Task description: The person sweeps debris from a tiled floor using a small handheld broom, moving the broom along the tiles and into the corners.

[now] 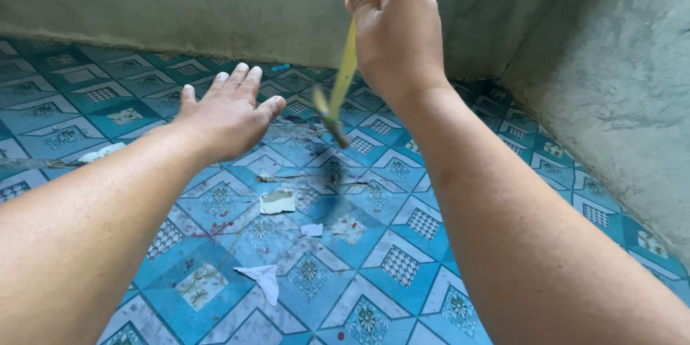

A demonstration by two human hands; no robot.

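My right hand is raised at the top centre, fist closed around a long yellow handle that slants down to a dark, blurred tool head just above the floor. My left hand is stretched out flat, palm down, fingers apart, to the left of that tool head and holds nothing. Below both hands lies a blue patterned floor covering, torn and scuffed around the middle.
White scraps and a worn patch lie on the covering. Another pale scrap lies at the left. Rough grey concrete walls meet in a corner at the upper right.
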